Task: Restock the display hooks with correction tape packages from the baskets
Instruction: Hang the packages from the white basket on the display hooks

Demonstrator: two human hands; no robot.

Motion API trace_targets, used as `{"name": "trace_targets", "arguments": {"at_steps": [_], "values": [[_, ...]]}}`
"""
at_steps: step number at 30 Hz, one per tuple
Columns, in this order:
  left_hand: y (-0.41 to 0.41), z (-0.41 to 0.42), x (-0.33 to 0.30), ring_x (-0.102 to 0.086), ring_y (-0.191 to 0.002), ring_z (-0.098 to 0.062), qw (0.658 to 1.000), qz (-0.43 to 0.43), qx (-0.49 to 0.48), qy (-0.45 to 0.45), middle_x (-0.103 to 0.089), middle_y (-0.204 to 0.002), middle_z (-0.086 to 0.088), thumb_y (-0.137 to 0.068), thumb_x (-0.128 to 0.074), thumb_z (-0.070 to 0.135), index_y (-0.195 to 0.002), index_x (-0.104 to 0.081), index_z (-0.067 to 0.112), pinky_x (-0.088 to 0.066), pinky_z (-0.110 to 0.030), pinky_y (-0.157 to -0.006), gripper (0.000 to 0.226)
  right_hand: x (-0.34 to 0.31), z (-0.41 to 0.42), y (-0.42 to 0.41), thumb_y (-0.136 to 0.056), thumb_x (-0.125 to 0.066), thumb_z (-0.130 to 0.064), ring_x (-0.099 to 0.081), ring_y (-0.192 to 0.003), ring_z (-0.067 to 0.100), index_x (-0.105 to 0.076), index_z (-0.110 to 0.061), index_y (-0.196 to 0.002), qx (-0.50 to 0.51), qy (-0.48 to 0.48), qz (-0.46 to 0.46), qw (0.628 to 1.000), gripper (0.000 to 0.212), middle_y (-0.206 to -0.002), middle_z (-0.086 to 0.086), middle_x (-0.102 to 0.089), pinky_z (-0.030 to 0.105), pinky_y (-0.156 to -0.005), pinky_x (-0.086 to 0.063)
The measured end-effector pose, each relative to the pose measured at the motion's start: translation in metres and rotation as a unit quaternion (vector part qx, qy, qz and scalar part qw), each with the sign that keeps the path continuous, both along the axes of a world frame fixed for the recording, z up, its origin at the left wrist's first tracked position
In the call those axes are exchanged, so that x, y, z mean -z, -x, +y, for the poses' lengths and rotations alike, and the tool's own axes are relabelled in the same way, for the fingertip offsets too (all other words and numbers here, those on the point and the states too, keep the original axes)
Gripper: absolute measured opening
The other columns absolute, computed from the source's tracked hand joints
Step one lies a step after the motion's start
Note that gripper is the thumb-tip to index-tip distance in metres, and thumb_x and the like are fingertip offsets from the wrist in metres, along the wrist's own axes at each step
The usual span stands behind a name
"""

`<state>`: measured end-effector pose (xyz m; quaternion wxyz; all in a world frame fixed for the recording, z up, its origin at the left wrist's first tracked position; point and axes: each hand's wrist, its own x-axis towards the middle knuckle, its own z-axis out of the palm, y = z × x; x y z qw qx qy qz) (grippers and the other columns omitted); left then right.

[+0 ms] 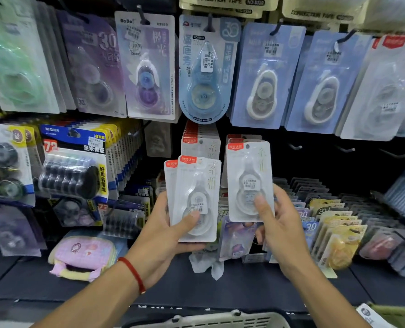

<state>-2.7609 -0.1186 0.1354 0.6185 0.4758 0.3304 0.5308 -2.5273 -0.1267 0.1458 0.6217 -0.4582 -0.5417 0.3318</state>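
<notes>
My left grip [170, 223] holds two overlapped white packages [198, 197], rear one half hidden; right grip [275, 223] pinches one package [249, 181] beside them.

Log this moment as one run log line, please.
left hand: holds packs | right hand: holds pack | hooks: bare | basket: below

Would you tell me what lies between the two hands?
In the head view, white correction tape packages held by left hand and right hand.
</notes>
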Motion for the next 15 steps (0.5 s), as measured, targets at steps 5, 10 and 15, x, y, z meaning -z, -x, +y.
{"name": "trace_targets", "arguments": {"at_steps": [5, 10, 15], "values": [[0.000, -0.002, 0.000, -0.073, -0.115, -0.030, 1.000, 0.010, 0.000, -0.010, -0.073, -0.131, -0.002, -0.091, -0.076, 0.018, -0.133, -0.055, 0.035, -0.063, -0.058, -0.086, 0.050, 0.000, 0.006, -0.005, -0.098, -0.062, -0.046, -0.051, -0.048, 0.020, -0.066, -0.044, -0.124, 0.002, -0.001, 0.020, 1.000, 0.026, -0.098, 0.002, -0.078, 0.027, -0.041, -0.045], [-0.001, -0.003, -0.003, -0.074, -0.113, -0.029, 1.000, 0.016, -0.007, -0.016, -0.074, -0.129, -0.003, -0.084, -0.079, 0.021, -0.132, -0.055, 0.031, -0.064, -0.054, -0.082, 0.055, 0.011, 0.016, -0.009, -0.094, -0.065, -0.059, -0.075, -0.065, 0.022, -0.062, -0.033, -0.128, 0.041, 0.044, 0.019, 0.998, 0.042, -0.101, 0.000, -0.080, 0.025, -0.058, -0.059], [-0.002, -0.004, -0.002, -0.075, -0.110, -0.029, 1.000, 0.020, -0.008, -0.017, -0.075, -0.126, -0.003, -0.077, -0.084, 0.020, -0.130, -0.056, 0.029, -0.065, -0.045, -0.075, 0.061, 0.031, 0.016, -0.006, -0.104, -0.062, -0.042, -0.076, -0.088, 0.012, -0.055, -0.023, -0.136, 0.043, 0.199, 0.018, 0.979, 0.038, -0.111, -0.005, -0.070, 0.044, -0.092, -0.063]]}}
